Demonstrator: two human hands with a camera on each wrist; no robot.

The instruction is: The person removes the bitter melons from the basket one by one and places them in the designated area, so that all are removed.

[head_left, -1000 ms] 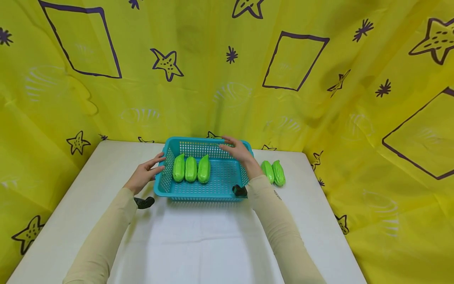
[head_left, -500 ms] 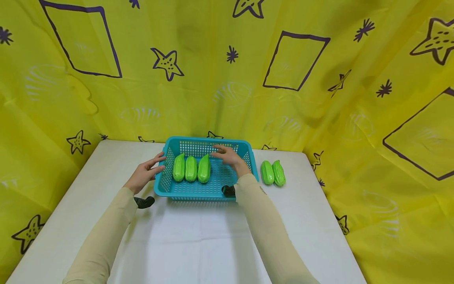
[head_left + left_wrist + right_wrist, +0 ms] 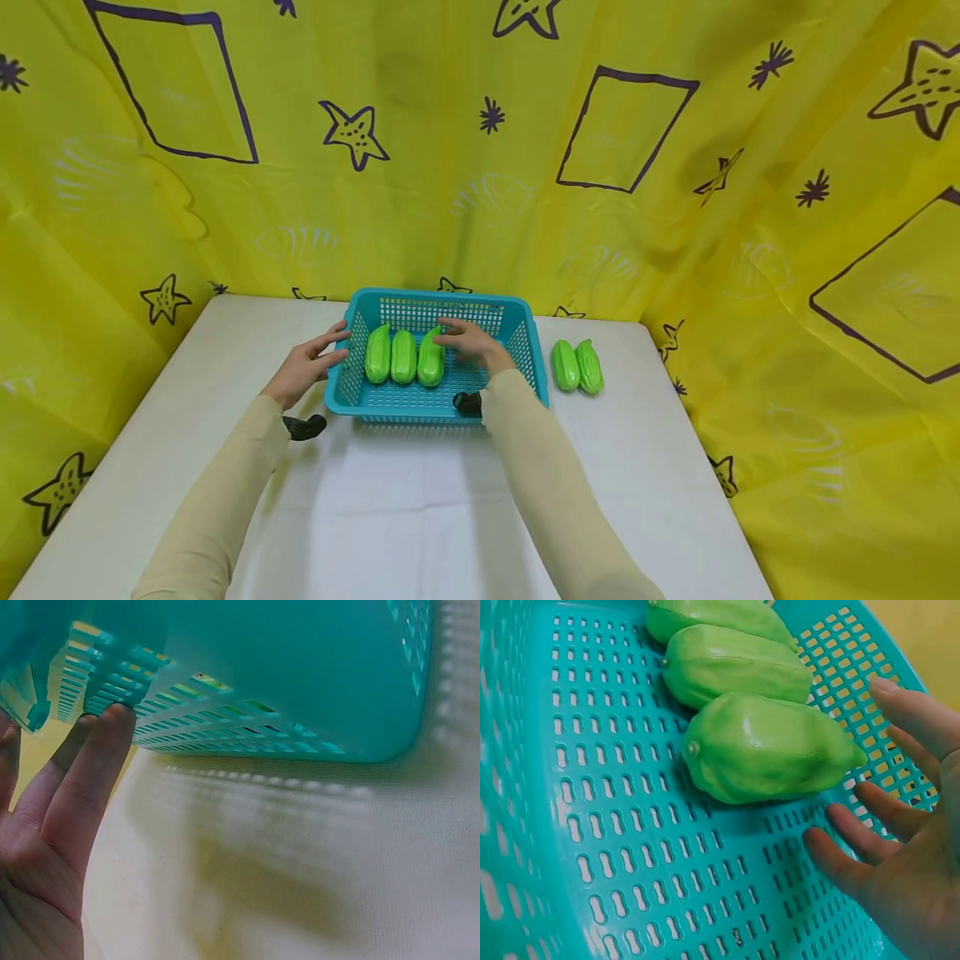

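Note:
A turquoise perforated plastic basket (image 3: 420, 411) holds three bright green, ridged fruits that look like papayas, side by side in its left half. The rightmost green papaya (image 3: 772, 750) has a pointed tip toward the far wall. My right hand (image 3: 474, 342) is inside the basket just right of that papaya, fingers spread and a little bent. In the right wrist view a gap shows between the hand (image 3: 907, 840) and the fruit. At the basket's left wall, my left hand (image 3: 303, 367) touches the outside with extended fingertips (image 3: 116, 716).
Two more green papayas (image 3: 578, 367) lie together on the white table (image 3: 450, 517), right of the basket. Yellow patterned curtains (image 3: 420, 208) enclose the table at the back and sides. Black wrist-worn devices (image 3: 304, 427) show below the hands.
My right hand has moved left and down from over the basket's right side to beside the rightmost papaya inside. The left hand, basket and papayas have stayed in place.

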